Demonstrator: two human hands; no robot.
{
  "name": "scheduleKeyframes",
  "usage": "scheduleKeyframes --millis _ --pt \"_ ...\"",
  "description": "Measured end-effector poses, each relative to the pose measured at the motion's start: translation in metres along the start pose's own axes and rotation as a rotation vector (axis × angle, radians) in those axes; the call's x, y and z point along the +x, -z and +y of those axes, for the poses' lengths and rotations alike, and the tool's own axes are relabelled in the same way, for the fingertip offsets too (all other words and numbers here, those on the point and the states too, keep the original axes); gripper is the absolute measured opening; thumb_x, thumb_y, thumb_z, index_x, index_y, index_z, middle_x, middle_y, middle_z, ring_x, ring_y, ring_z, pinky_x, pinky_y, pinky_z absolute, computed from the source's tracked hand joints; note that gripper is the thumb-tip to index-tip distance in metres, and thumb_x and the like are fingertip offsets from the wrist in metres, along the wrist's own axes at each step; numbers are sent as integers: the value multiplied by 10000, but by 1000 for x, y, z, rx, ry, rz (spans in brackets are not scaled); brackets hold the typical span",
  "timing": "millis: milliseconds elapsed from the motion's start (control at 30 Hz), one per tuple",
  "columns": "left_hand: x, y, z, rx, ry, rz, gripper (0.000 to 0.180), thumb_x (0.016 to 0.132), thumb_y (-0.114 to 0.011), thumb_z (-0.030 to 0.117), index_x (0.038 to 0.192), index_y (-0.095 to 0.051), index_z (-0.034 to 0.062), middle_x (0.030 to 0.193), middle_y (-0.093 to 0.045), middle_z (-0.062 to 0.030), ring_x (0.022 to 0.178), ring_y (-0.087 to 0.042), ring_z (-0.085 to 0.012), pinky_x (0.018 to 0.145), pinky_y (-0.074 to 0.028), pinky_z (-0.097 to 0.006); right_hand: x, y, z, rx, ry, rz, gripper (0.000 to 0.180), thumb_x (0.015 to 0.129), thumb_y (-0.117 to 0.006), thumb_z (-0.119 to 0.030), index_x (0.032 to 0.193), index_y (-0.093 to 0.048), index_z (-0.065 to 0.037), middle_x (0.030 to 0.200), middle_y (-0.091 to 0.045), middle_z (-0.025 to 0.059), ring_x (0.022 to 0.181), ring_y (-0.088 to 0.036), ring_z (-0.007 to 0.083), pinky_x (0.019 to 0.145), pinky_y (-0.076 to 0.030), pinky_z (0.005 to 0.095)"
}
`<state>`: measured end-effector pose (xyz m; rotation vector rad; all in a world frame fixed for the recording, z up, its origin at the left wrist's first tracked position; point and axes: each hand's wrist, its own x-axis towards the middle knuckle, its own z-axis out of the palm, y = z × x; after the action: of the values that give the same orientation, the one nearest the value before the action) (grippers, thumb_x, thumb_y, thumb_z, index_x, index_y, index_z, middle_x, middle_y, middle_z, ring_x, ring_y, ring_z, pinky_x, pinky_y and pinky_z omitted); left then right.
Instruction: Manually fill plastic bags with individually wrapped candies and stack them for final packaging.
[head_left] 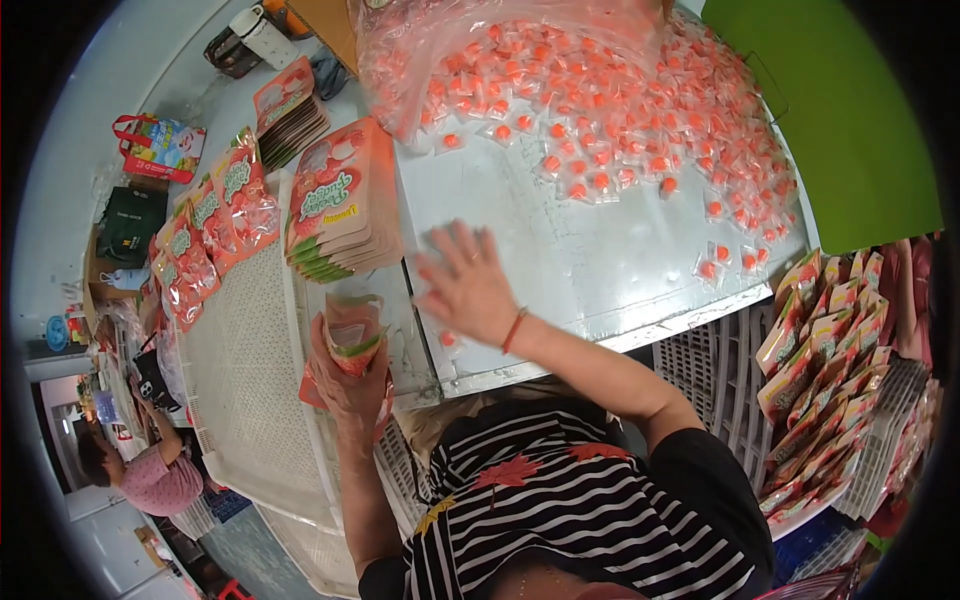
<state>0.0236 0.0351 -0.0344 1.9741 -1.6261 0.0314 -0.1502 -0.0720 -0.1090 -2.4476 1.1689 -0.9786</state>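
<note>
My left hand [352,392] grips a red and green candy pouch [355,325], held upright with its mouth gaping at the top. What lies inside the pouch cannot be made out. My right hand [468,285] is over the metal tabletop [590,260] to the right of the pouch, fingers spread, holding nothing. A single wrapped candy [449,341] lies near the table's front edge, just below that hand. Beyond the pouch stands a thick stack of flat printed pouches [340,195]. Toward the back right spreads a big heap of clear-wrapped orange-red candies [640,110].
A clear plastic bag [400,70] covers part of the heap. White plastic baskets [240,370] stand at left, with filled pouches [240,195] beside them. More pouches [825,370] fill a basket at right. A green panel [840,120] borders the table. Another person [160,475] works far left.
</note>
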Motion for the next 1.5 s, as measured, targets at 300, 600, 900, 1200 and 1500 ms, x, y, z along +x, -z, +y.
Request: scheduleKeyframes --millis 300,600,900,1200,1500 --pt "4 -2 2 -24 -10 -12 770 705 -783 139 1337 -359 22 1232 -520 -204 1111 -542 -366 915 -446 -426 15 69 138 -457 -278 102 443 890 -537 -354 1237 -530 -77 1337 -439 157 1270 -372 383 1027 -261 582" --pt "4 -6 0 12 -62 20 798 688 -789 158 1343 -354 19 1233 -513 -194 1101 -525 -371 927 -418 -438 -3 63 115 -149 -147 228 356 908 -524 -270 1192 -541 -55 1190 -530 139 1107 -493 296 962 -358 436" --pt "3 -3 2 -20 -17 -22 785 694 -785 110 1345 -356 16 1246 -506 -204 1102 -538 -366 917 -440 -426 6 118 180 1388 -707 221 550 1009 -256 -427 1256 -476 13 1241 -560 151 1138 -537 238 996 -395 368" --pt "1 -1 -3 4 -53 2 787 699 -785 136 1348 -355 19 1237 -513 -206 1104 -542 -367 911 -449 -431 20 95 173 626 -422 42 547 1005 -226 -426 1244 -527 -36 1230 -580 100 1174 -513 195 1039 -349 342" --pt "1 -2 -4 8 -42 8 771 696 -783 143 1332 -365 15 1217 -525 -205 1082 -550 -369 900 -454 -433 38 108 160 709 -467 52 590 966 -240 -528 1265 -514 -100 1193 -576 85 1150 -497 230 905 -448 359"
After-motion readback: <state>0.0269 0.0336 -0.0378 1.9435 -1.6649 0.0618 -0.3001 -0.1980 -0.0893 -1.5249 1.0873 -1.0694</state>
